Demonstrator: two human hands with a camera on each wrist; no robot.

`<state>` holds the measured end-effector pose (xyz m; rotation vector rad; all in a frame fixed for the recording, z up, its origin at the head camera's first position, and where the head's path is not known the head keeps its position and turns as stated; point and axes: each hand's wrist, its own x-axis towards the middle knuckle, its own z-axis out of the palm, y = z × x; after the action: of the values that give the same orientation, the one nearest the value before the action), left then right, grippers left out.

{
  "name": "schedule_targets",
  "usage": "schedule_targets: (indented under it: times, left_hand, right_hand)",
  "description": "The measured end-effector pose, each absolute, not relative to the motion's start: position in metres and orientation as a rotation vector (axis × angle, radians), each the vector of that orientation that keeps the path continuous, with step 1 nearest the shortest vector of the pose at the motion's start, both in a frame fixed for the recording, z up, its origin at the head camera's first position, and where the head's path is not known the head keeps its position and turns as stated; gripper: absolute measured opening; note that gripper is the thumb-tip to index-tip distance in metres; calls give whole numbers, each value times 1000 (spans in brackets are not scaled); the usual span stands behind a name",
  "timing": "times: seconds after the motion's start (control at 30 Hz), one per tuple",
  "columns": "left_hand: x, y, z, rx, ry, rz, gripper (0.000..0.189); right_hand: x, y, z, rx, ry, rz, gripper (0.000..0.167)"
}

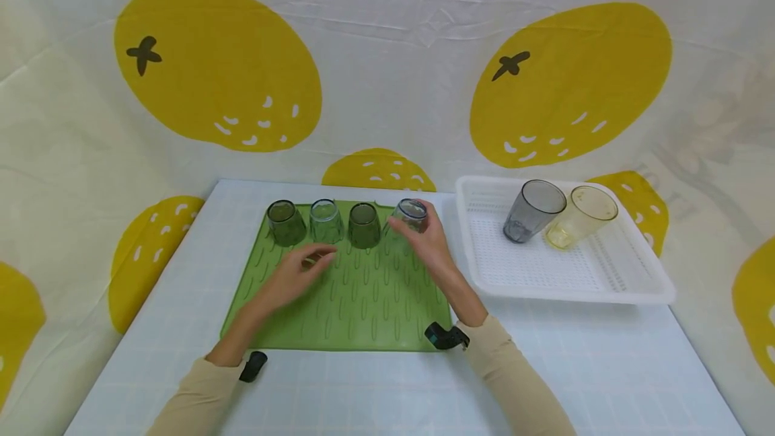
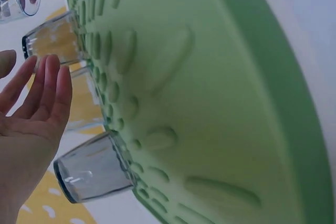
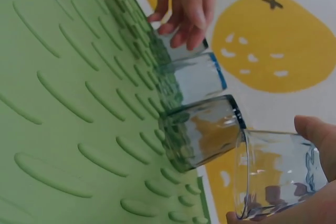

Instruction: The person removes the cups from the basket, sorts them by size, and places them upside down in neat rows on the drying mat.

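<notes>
My right hand [image 1: 428, 237] grips a clear bluish drinking glass [image 3: 278, 174] near its base, over the far right part of a green ribbed mat [image 1: 357, 301]. The glass is mouth down, and its rim stands apart from the mat in the right wrist view. To its left, three glasses stand upside down in a row: a dark grey glass [image 1: 364, 226], a light blue glass [image 1: 325, 222] and another dark grey glass [image 1: 286, 224]. My left hand [image 1: 301, 274] hovers in front of the row, fingers loosely bent, holding nothing.
On the right stands a white perforated basket [image 1: 563, 293]. Inside it a grey glass [image 1: 533, 210] and a yellow glass [image 1: 581, 217] lean with mouths up. A pale checked cloth [image 1: 339, 389] covers the table, and a fruit-patterned curtain [image 1: 393, 73] hangs behind.
</notes>
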<state>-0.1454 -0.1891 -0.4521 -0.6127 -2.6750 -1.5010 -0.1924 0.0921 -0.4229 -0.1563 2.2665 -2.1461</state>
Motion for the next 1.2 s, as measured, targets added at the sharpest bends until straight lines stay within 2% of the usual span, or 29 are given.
schedule_targets:
  times: [0.57,1.0,1.2]
  left_hand:
    - [-142,-225,-472,-503,-2636,-1330,25]
    - [-142,-251,-481,-478,-2632,-1078,25]
    - [-138,-260,-479,-346,-2705,-984,27]
  right_hand:
    - [-213,88,-436,90,2322,-2162,72]
    - [-219,89,-446,88,2295,-2205,76]
    - [-223,88,-458,39,2330,-2197,74]
